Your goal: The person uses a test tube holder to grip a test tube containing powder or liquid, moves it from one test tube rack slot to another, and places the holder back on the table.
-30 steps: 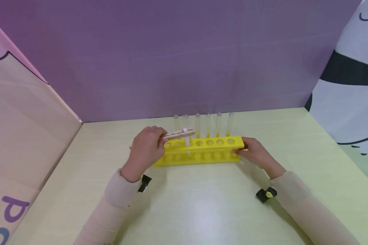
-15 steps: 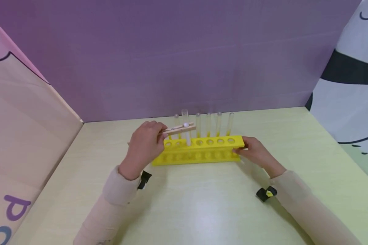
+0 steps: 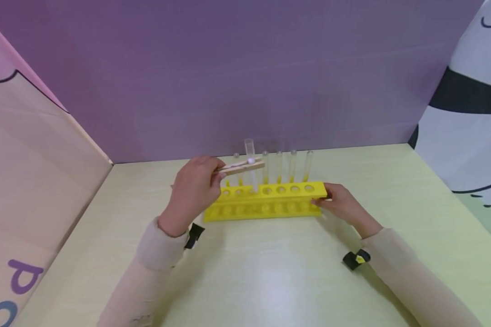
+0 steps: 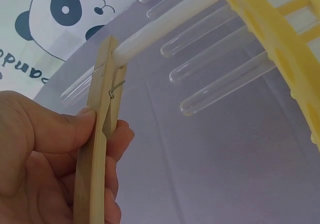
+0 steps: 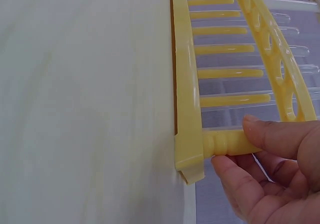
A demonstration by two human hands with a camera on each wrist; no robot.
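Observation:
My left hand (image 3: 196,193) grips a wooden test tube holder (image 4: 100,114), its thumb on one side and fingers on the other. The holder's far end clasps a test tube (image 4: 165,24) with white contents, clear toward its open top. That tube stands slightly tilted, its lower end at the top bar of the yellow test tube rack (image 3: 266,215); whether the end is inside a hole, I cannot tell. At the rack's right end, my right hand (image 3: 345,206) pinches the end post (image 5: 225,141) between thumb and fingers.
Several clear test tubes (image 3: 279,163) stand upside down on yellow pegs along the rack's far side. The rack rests on a pale wooden table (image 3: 262,272). Behind it rises a purple backdrop (image 3: 245,81), with printed panels at both sides.
The left hand has lifted the holder and the white-filled tube upward, so the tube's top stands higher above the rack. The right hand and rack stay in place.

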